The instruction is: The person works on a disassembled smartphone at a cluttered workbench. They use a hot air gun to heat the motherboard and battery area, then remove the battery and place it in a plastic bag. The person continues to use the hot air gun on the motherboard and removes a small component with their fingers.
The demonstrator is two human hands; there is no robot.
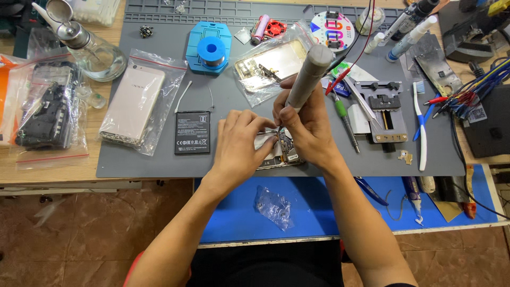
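Right hand [308,125] has its fingers clamped on a grey electric screwdriver [308,77], tilted, tip down on an opened phone [279,151] at the near edge of the grey mat [159,159]. Left hand [241,141] presses flat on the phone, fingers together. Just left lies a black battery [192,132] with a white-print label. Further left, a clear bag with red seal line holds a gold phone [133,103]; another bag [271,64] holds a gold frame. Blue solder stand [210,48] behind. Wooden surface [48,172] under the mat, blue shelf [319,204] below, reddish tiled floor [79,234]
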